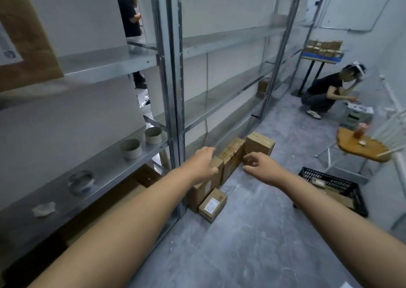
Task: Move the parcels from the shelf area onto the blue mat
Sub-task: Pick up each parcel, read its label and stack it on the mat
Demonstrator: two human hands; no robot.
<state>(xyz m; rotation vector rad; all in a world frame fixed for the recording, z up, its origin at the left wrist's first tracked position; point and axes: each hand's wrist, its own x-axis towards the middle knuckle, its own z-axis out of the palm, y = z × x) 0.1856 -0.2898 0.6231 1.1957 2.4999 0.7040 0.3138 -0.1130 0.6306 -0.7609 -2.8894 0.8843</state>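
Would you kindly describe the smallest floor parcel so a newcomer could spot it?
Follow the metal shelving down to the floor, where cardboard parcels line its foot. The smallest parcel lies nearest the camera, low and flat, white label facing up.

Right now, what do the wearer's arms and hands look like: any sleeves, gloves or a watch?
The left forearm and right forearm are bare to the frame's edge, with no sleeve in view. The left hand and right hand wear no gloves. No watch, band or ring shows on either wrist or on the fingers that can be seen.
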